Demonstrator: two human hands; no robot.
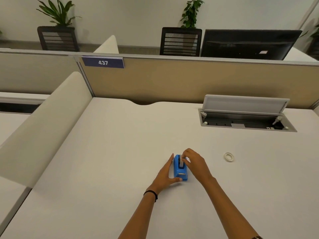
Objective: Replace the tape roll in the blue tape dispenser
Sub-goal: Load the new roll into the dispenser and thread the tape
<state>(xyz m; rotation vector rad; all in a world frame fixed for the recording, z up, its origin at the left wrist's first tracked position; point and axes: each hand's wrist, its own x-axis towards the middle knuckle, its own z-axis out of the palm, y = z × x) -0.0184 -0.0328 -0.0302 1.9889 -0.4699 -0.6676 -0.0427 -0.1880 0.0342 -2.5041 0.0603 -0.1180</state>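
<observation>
On the white desk [120,152], blue dispenser [179,171] holds a roll [181,162] pinched by right hand [195,163]; left hand [165,175] open, bracing it. Spare roll [229,156] lies right.

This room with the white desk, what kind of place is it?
Most likely an open-plan office. A low partition carrying a number plate reading 437 divides the desks, and mesh office chairs and a monitor stand beyond it.
</observation>
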